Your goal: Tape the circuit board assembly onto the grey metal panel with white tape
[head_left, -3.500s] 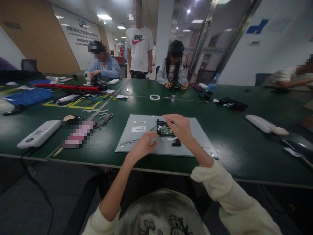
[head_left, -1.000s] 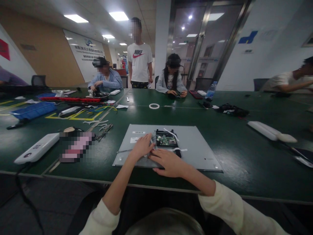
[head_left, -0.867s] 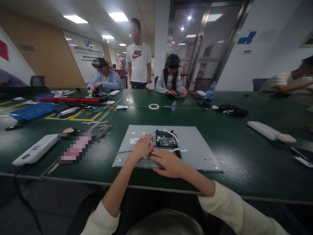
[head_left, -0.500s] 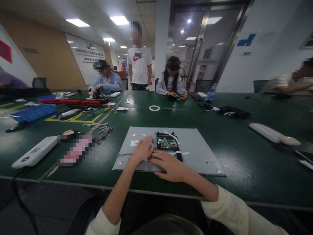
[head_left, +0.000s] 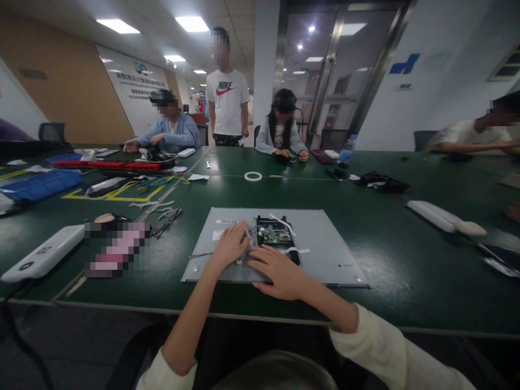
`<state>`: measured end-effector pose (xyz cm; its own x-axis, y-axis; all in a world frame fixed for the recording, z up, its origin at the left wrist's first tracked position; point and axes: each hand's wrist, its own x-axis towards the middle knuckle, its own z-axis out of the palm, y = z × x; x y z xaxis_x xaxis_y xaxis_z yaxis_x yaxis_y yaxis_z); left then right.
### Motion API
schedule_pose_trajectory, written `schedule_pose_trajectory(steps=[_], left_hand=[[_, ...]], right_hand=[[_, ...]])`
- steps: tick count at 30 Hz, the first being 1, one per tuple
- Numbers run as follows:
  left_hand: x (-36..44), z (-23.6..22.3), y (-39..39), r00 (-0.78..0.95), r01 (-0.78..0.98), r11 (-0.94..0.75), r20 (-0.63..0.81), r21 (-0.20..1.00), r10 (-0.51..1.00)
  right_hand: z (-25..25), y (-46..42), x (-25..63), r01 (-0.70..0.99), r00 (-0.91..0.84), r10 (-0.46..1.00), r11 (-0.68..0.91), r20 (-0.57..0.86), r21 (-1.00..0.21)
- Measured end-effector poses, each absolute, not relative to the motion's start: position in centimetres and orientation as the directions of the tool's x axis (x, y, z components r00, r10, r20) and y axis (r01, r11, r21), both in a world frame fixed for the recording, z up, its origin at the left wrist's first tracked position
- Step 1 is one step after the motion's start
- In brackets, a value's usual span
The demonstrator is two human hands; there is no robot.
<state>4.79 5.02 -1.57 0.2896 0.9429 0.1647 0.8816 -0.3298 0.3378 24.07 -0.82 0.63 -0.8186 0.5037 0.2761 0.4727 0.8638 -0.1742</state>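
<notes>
A flat grey panel, like the back of a display, lies on the green table in front of me. Mounted near its middle is a green circuit board in a black frame, with white tape strips beside it. My left hand rests on the panel left of the board, fingers stretched out and lying flat. Below the board, my right hand reaches across the panel's near edge with its fingers spread. A thin dark cable runs at the panel's left. What lies under my fingers is hidden.
To the left are a white power bank, a blurred pink item, tangled wires and a blue tray. A tape roll lies beyond the panel. Another white device sits right. Several people are around the table.
My left hand has drawn slightly away from my right, widening the gap between them. The view has shifted a little. Across the table, a seated person's hand has moved outward to the left.
</notes>
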Motion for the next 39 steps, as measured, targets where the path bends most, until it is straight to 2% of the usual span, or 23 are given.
schedule_pose_trajectory(steps=[9,11,15,19,30,35,39], left_hand=[[4.5,-1.0,4.7,0.292,0.890,-0.311,0.106,0.333,0.950],[4.6,-0.8,4.7,0.230,0.895,-0.271,0.154,0.355,0.961],[4.4,-0.2,4.8,0.033,0.900,-0.182,0.355,0.396,0.934],[4.2,0.0,4.6,-0.039,0.903,-0.162,0.451,0.397,0.892],[4.2,-0.6,4.3,0.012,0.942,-0.154,0.429,0.298,0.903],[4.0,-0.8,4.3,0.049,0.948,-0.165,0.387,0.273,0.921],[3.9,-1.1,4.4,0.067,0.952,-0.165,0.350,0.257,0.934]], right_hand=[[0.5,-0.7,24.2,0.472,-0.837,0.503,0.863,0.216,-0.178],[0.4,-0.6,24.2,0.474,-0.839,0.503,0.863,0.208,-0.175],[0.1,0.3,24.6,0.510,-0.824,0.530,0.848,0.200,-0.145],[-0.4,2.4,25.3,0.620,-0.751,0.621,0.780,0.223,-0.084],[-2.4,10.7,32.2,0.938,-0.343,0.903,0.344,0.260,0.046],[-2.9,13.2,36.5,0.991,-0.114,0.946,0.088,0.303,0.100],[-3.3,14.5,39.8,0.988,0.085,0.943,-0.122,0.321,0.098]])
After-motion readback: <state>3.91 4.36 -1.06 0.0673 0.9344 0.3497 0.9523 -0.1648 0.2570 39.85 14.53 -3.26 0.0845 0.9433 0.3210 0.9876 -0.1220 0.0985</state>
